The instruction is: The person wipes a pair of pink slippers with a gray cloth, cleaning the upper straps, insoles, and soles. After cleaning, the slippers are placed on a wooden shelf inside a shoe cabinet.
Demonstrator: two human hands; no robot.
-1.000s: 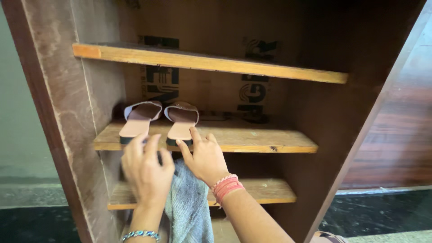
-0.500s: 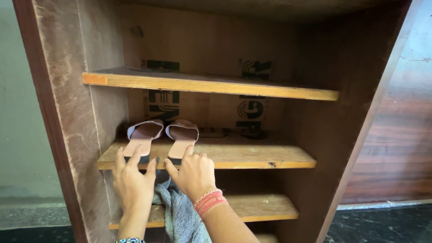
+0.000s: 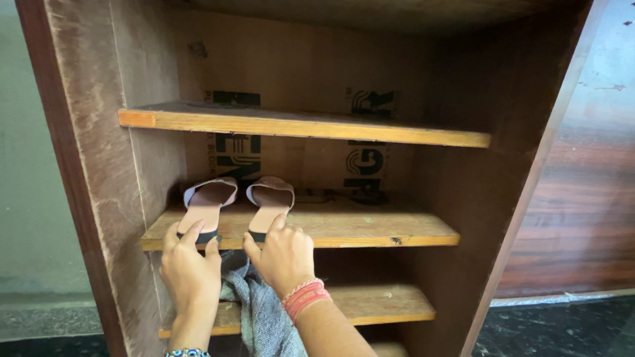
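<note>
Head view: nearest, a grey cloth [image 3: 261,311] hangs between both wrists. Left hand [image 3: 190,268] and right hand [image 3: 284,254], fingers spread and gripping nothing, press the heels of two pink flat-soled sandals [image 3: 270,208] on the middle wooden shelf [image 3: 370,228], seemingly squaring them up; next, even nudges farther in.

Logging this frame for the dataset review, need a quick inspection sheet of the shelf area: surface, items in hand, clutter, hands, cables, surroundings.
Surface: worn wooden middle shelf of an open cabinet; top shelf bare where visible.
Job's things: pair of pink slip-on sandals, left sandal and right sandal, side by side at the shelf's left end, heels at the front edge.
Clutter: grey cloth hanging below the hands, before the lower shelf.
Hands: left hand fingertips at the left sandal's heel; right hand fingertips at the right sandal's heel; neither grips.
Cables: nothing seen.
Surroundings: printed cardboard back panel, dark floor.
</note>
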